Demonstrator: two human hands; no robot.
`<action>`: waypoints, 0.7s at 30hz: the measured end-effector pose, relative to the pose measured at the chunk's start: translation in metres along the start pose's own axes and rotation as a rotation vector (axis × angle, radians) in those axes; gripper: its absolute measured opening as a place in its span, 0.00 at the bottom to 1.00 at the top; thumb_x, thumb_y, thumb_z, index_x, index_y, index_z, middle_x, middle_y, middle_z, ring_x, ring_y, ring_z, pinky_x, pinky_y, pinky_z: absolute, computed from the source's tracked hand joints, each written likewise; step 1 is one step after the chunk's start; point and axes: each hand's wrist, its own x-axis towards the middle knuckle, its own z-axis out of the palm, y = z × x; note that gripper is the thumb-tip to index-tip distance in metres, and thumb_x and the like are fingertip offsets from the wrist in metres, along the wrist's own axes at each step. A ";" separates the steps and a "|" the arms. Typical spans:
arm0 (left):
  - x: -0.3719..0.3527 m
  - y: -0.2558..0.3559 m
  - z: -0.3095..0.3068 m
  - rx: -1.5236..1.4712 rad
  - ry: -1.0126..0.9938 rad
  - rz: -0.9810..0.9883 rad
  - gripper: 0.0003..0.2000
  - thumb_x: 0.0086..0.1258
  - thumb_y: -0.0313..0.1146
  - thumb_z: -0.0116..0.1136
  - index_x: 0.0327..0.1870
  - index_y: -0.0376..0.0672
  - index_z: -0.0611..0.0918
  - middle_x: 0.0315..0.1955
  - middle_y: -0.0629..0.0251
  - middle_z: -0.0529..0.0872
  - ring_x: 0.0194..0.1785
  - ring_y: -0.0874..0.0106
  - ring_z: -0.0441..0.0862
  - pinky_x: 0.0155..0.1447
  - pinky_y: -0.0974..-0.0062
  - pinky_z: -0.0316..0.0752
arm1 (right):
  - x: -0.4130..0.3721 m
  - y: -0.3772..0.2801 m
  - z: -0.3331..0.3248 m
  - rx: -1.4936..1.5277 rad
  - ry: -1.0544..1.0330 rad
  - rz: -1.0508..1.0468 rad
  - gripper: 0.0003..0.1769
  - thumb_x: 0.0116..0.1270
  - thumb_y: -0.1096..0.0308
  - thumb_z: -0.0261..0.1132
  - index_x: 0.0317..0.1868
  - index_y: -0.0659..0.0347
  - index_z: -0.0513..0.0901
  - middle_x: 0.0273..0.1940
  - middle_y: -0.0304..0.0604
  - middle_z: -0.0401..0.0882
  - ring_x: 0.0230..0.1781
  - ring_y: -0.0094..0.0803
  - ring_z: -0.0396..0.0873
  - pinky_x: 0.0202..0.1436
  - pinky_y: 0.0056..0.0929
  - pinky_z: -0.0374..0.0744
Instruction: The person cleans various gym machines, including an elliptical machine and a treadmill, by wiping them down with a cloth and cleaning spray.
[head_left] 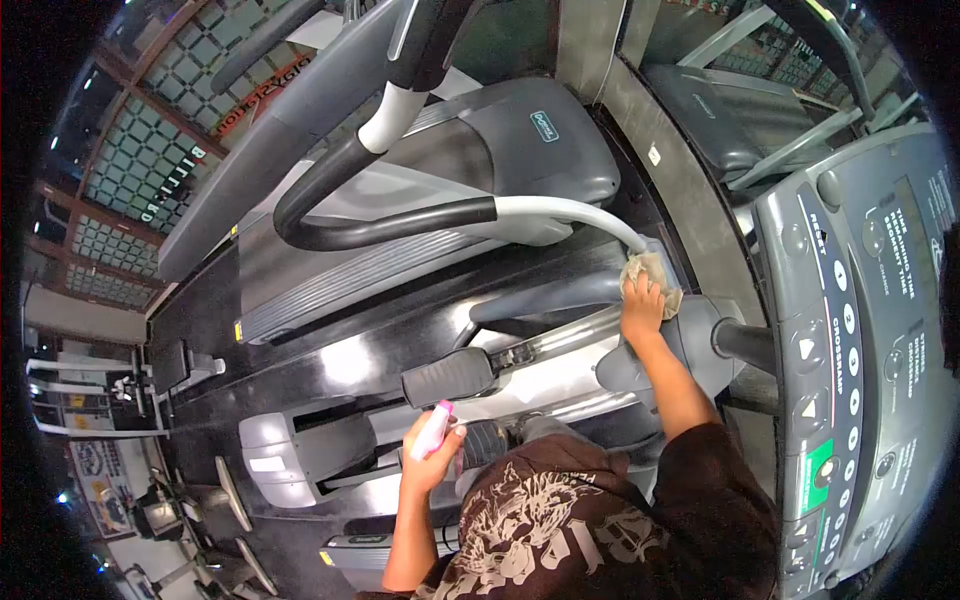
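My left hand (430, 458) is closed around a small white bottle with a pink top (434, 428); it is held above the pedals of the elliptical machine. My right hand (643, 305) presses a crumpled beige cloth (651, 270) against the joint at the lower end of the light grey moving arm (570, 208). The fingers lie bent over the cloth, which partly covers that joint. Black grip padding (400, 222) covers the upper part of this arm. Beneath my hands are a ribbed black pedal (448, 378) and the grey machine base (278, 460).
The elliptical's console (850, 370), with its buttons, stands close on the right. Behind the moving arm is a treadmill (540, 150). A mirror (720, 110) runs along the wall at the upper right. Gym equipment (165, 510) stands at the lower left.
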 end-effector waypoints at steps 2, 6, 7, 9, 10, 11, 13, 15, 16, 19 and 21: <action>0.010 0.009 0.004 0.023 -0.014 0.023 0.10 0.65 0.31 0.70 0.41 0.37 0.82 0.27 0.68 0.84 0.29 0.80 0.79 0.36 0.79 0.74 | 0.014 0.007 -0.018 0.061 -0.001 -0.053 0.25 0.60 0.70 0.65 0.60 0.50 0.79 0.60 0.42 0.71 0.54 0.47 0.72 0.53 0.44 0.74; 0.025 0.012 0.008 0.035 -0.033 0.039 0.11 0.65 0.32 0.71 0.42 0.37 0.83 0.29 0.68 0.85 0.32 0.79 0.79 0.38 0.78 0.75 | 0.033 0.003 -0.002 0.098 0.197 -0.104 0.19 0.63 0.69 0.61 0.55 0.52 0.83 0.57 0.44 0.73 0.52 0.49 0.72 0.52 0.45 0.74; 0.025 0.012 0.009 0.066 -0.036 0.058 0.11 0.65 0.32 0.71 0.42 0.38 0.83 0.29 0.68 0.85 0.32 0.79 0.80 0.39 0.78 0.76 | 0.032 -0.003 0.005 0.084 0.233 -0.116 0.17 0.63 0.69 0.60 0.53 0.52 0.83 0.56 0.44 0.74 0.51 0.49 0.72 0.52 0.45 0.74; 0.020 0.016 0.008 0.085 -0.049 0.011 0.12 0.65 0.34 0.72 0.43 0.38 0.84 0.32 0.68 0.85 0.36 0.79 0.80 0.43 0.78 0.76 | 0.025 -0.026 0.014 0.053 0.204 -0.105 0.13 0.64 0.68 0.59 0.47 0.55 0.84 0.54 0.44 0.75 0.49 0.48 0.71 0.50 0.45 0.72; 0.017 0.019 0.007 0.090 -0.039 0.006 0.12 0.66 0.33 0.72 0.44 0.38 0.84 0.33 0.69 0.85 0.37 0.79 0.80 0.43 0.78 0.76 | 0.025 -0.036 0.018 0.067 0.236 -0.068 0.13 0.63 0.68 0.59 0.46 0.56 0.84 0.53 0.44 0.75 0.49 0.48 0.71 0.49 0.45 0.71; 0.013 0.021 0.006 0.097 -0.033 -0.004 0.12 0.66 0.33 0.72 0.44 0.38 0.84 0.34 0.69 0.85 0.37 0.79 0.80 0.43 0.79 0.75 | 0.027 -0.044 0.023 0.082 0.262 -0.027 0.12 0.63 0.68 0.59 0.45 0.56 0.84 0.53 0.44 0.75 0.48 0.48 0.71 0.49 0.45 0.70; 0.000 0.007 0.004 0.038 -0.009 -0.028 0.11 0.66 0.32 0.71 0.43 0.38 0.83 0.30 0.71 0.84 0.33 0.80 0.79 0.39 0.79 0.75 | 0.025 -0.050 0.018 0.130 0.268 -0.076 0.11 0.61 0.67 0.60 0.43 0.55 0.84 0.51 0.43 0.74 0.48 0.49 0.70 0.48 0.46 0.68; -0.005 -0.001 0.001 0.040 0.009 -0.038 0.10 0.66 0.31 0.71 0.42 0.38 0.83 0.28 0.71 0.84 0.31 0.81 0.78 0.37 0.79 0.74 | 0.030 -0.053 0.009 0.141 0.197 -0.147 0.12 0.61 0.67 0.60 0.44 0.55 0.84 0.51 0.43 0.74 0.49 0.49 0.70 0.50 0.46 0.68; -0.009 -0.007 0.001 0.015 0.025 -0.073 0.09 0.66 0.31 0.71 0.41 0.38 0.83 0.25 0.72 0.83 0.28 0.81 0.77 0.35 0.79 0.74 | 0.030 -0.059 0.010 0.129 0.133 -0.153 0.16 0.56 0.66 0.66 0.47 0.53 0.85 0.53 0.45 0.76 0.52 0.49 0.71 0.54 0.46 0.70; -0.021 -0.023 -0.002 -0.048 0.031 -0.143 0.09 0.67 0.31 0.71 0.40 0.38 0.83 0.26 0.72 0.82 0.29 0.82 0.77 0.35 0.79 0.74 | 0.034 -0.079 0.035 0.094 0.278 -0.363 0.16 0.56 0.66 0.66 0.46 0.55 0.85 0.47 0.45 0.76 0.51 0.48 0.71 0.55 0.46 0.70; -0.020 -0.027 0.000 -0.063 0.043 -0.149 0.10 0.66 0.34 0.71 0.41 0.38 0.83 0.26 0.72 0.82 0.30 0.82 0.76 0.36 0.80 0.73 | 0.035 -0.114 0.048 0.249 0.017 -0.318 0.10 0.64 0.64 0.62 0.42 0.56 0.86 0.52 0.45 0.78 0.54 0.47 0.73 0.60 0.49 0.70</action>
